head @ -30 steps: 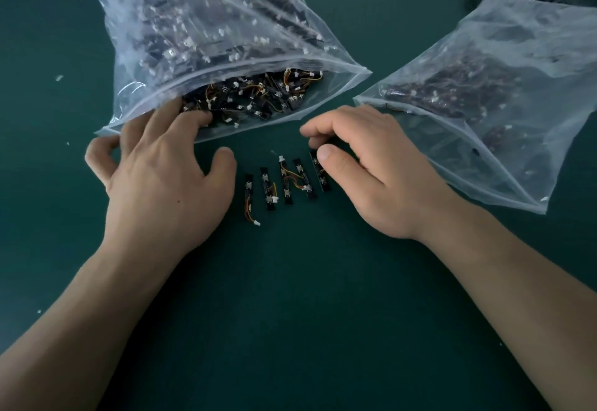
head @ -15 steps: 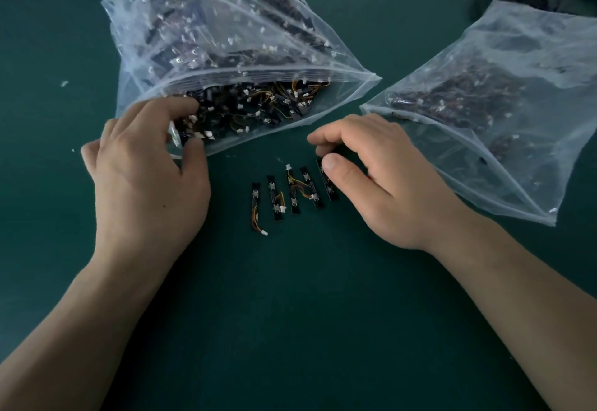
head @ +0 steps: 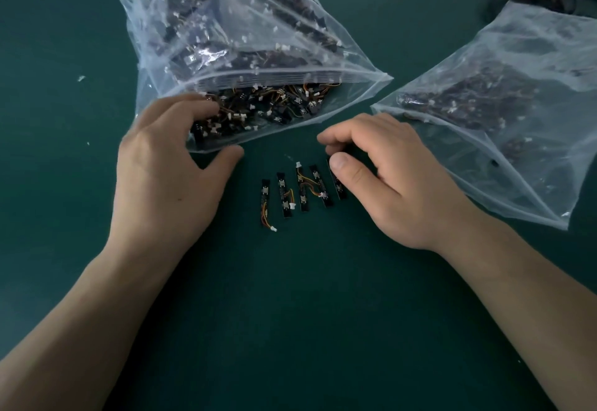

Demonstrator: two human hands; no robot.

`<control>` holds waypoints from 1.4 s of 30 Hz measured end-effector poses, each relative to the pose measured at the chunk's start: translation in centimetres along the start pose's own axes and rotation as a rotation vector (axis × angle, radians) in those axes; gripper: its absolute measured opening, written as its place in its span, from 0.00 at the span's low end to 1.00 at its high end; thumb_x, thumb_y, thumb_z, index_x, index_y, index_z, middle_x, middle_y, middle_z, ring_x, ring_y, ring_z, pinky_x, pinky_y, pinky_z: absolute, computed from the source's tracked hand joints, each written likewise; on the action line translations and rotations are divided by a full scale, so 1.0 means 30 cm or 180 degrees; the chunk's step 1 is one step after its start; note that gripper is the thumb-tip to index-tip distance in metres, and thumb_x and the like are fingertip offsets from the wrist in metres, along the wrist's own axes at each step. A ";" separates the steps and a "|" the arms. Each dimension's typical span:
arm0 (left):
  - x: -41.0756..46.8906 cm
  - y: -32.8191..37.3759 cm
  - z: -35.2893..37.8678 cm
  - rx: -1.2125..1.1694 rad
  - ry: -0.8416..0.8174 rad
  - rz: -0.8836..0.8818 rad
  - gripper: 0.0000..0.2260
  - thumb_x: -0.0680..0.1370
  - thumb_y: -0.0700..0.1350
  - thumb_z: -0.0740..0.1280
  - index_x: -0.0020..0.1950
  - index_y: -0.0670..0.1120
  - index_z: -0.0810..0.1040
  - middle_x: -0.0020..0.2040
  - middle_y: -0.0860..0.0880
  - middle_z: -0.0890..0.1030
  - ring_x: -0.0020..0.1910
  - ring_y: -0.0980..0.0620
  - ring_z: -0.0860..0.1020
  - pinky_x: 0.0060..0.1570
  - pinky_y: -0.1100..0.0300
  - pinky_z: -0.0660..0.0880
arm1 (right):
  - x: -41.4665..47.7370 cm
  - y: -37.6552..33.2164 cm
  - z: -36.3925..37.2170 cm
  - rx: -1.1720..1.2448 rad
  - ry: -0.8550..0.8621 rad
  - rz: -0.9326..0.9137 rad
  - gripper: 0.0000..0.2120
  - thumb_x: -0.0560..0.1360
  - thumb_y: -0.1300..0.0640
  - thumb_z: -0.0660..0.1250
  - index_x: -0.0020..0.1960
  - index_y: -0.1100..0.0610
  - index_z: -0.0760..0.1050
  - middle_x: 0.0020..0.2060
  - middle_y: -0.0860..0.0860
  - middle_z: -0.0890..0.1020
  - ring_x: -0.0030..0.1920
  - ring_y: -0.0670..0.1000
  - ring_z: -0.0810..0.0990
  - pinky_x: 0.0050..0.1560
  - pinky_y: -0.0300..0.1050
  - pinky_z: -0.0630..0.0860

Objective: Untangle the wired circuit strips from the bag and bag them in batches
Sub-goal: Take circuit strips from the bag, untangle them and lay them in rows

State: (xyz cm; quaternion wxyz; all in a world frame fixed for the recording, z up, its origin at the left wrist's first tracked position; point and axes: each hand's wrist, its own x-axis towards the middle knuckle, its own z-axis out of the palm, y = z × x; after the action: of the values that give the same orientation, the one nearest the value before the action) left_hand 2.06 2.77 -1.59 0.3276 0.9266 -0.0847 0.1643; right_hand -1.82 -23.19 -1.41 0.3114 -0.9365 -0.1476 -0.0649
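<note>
Left hand reaches into the mouth of the open bag. Its fingers curve over the tangled circuit strips inside, and its thumb lies outside on the table, just below the bag's lower lip. I cannot tell whether the fingertips have caught a strip. The bag's mouth faces the person, so the pile lies straight ahead of this hand and well within reach.

The right hand is curled, thumb and fingers pinching the far end of the rightmost strip in a row of five loose strips. These lie side by side between the hands, long axes pointing away from the person and fanned slightly. The right hand is nearer the row and the second bag. The left hand is nearer the tangled supply, so drawing the next strip likely falls to it.
</note>
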 end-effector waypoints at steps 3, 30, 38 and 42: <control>0.000 -0.001 0.001 0.0034 -0.0054 0.0104 0.15 0.78 0.42 0.76 0.64 0.49 0.84 0.60 0.60 0.78 0.53 0.62 0.77 0.57 0.82 0.65 | 0.001 -0.001 -0.003 -0.0002 -0.0005 0.0012 0.14 0.85 0.47 0.59 0.66 0.49 0.77 0.53 0.38 0.79 0.59 0.44 0.76 0.67 0.54 0.69; -0.011 0.038 0.012 0.0781 -0.0796 0.0140 0.25 0.85 0.49 0.61 0.82 0.61 0.63 0.59 0.52 0.71 0.62 0.45 0.65 0.67 0.46 0.62 | 0.005 -0.002 0.000 -0.0033 -0.0035 -0.0034 0.14 0.85 0.46 0.59 0.64 0.50 0.78 0.53 0.40 0.79 0.59 0.47 0.77 0.66 0.56 0.69; -0.021 0.048 0.012 0.0890 -0.0872 0.0158 0.22 0.83 0.58 0.58 0.77 0.58 0.71 0.63 0.51 0.71 0.63 0.45 0.64 0.69 0.47 0.58 | 0.004 -0.001 0.005 -0.0082 -0.0028 -0.0022 0.15 0.85 0.46 0.59 0.65 0.50 0.78 0.54 0.40 0.79 0.60 0.46 0.76 0.68 0.55 0.69; -0.025 0.043 0.011 0.0785 -0.0765 0.0171 0.20 0.83 0.55 0.63 0.75 0.53 0.73 0.64 0.51 0.72 0.65 0.45 0.65 0.68 0.53 0.57 | 0.004 -0.002 0.006 -0.0096 -0.0016 -0.0022 0.15 0.85 0.46 0.59 0.65 0.50 0.78 0.55 0.40 0.79 0.60 0.46 0.76 0.68 0.56 0.69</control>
State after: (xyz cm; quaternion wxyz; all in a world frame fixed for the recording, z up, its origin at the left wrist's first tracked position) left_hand 1.10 1.60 -1.36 0.1944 0.9701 -0.1273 0.0702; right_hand -1.71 -23.01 -1.50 0.2966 -0.9407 -0.1506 -0.0658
